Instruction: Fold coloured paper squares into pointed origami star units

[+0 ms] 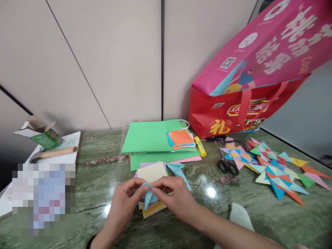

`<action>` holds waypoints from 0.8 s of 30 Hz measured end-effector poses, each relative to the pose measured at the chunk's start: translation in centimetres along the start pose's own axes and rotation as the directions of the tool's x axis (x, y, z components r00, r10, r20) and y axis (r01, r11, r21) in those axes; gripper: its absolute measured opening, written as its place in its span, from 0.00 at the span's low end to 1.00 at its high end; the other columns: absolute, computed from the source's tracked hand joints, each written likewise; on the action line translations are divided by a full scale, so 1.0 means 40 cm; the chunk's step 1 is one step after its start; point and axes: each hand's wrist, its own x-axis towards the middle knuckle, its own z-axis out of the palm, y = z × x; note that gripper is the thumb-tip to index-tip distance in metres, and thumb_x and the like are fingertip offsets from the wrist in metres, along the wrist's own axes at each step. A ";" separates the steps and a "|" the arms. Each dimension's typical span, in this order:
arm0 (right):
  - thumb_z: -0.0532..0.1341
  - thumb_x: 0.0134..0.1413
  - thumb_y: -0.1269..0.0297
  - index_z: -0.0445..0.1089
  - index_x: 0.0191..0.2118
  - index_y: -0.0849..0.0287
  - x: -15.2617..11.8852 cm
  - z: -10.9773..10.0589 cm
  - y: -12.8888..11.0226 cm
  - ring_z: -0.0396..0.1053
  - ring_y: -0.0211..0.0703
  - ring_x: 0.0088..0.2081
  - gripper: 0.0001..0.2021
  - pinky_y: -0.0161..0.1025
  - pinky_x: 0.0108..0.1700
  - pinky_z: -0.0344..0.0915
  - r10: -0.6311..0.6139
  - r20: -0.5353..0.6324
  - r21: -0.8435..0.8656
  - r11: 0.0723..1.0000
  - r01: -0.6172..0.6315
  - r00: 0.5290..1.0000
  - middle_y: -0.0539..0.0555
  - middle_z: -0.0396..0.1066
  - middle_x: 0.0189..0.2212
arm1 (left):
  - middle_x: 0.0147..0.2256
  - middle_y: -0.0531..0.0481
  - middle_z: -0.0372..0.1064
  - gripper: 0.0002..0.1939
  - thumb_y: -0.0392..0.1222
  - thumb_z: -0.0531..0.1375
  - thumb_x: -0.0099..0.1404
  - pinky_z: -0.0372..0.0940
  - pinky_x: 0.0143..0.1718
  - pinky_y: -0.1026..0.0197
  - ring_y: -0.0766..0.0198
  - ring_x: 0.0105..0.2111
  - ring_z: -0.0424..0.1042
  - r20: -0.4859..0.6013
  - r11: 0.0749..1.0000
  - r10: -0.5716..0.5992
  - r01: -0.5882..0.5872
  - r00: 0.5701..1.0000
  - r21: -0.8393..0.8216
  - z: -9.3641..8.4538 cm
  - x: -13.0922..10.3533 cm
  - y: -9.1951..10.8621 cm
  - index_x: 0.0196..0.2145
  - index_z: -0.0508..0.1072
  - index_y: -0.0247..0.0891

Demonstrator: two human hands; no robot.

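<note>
My left hand (pixel 124 204) and my right hand (pixel 176 199) meet over the green marble table (pixel 103 193), both pinching a partly folded light blue paper piece (pixel 149 197). Under it lies a small stack of square coloured sheets (pixel 153 173) with a pale yellow one on top. Another folded light blue piece (pixel 178 171) lies just beyond my right hand.
Large green sheets (pixel 150 138) with small orange squares (pixel 181 137) lie further back, a yellow glue stick (pixel 200 146) and scissors (pixel 227 165) to the right. Several finished multicoloured paper stars (pixel 275 169) cover the right side. Red and pink bags (pixel 249 86) stand at the wall. A knife (pixel 54 153) and carton (pixel 41 135) sit left.
</note>
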 end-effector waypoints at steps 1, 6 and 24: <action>0.59 0.49 0.71 0.75 0.29 0.63 0.000 0.000 -0.001 0.68 0.36 0.25 0.06 0.29 0.27 0.61 0.009 0.002 0.009 1.000 -0.009 1.000 0.52 0.75 0.24 | 0.22 0.53 0.71 0.08 0.43 0.65 0.48 0.64 0.24 0.67 0.66 0.23 0.67 -0.005 1.000 0.000 0.000 1.000 -0.002 0.000 0.001 0.000 0.24 0.75 0.35; 0.59 0.50 0.70 0.75 0.29 0.63 0.000 -0.001 -0.001 0.67 0.36 0.25 0.07 0.30 0.26 0.59 -0.002 0.017 0.005 1.000 0.002 1.000 0.52 0.74 0.24 | 0.21 0.53 0.69 0.08 0.43 0.64 0.49 0.63 0.24 0.66 0.66 0.22 0.66 -0.003 0.999 0.029 -0.029 1.000 0.027 -0.003 0.003 -0.001 0.23 0.74 0.35; 0.65 0.37 0.67 0.72 0.29 0.65 0.011 -0.004 0.020 0.61 0.32 0.22 0.09 0.31 0.26 0.57 0.359 0.194 0.355 0.842 -0.407 0.913 0.50 0.69 0.21 | 0.20 0.53 0.68 0.09 0.44 0.64 0.49 0.60 0.23 0.67 0.67 0.21 0.65 0.107 0.998 -0.004 -0.003 0.994 0.064 0.000 -0.003 0.006 0.21 0.72 0.34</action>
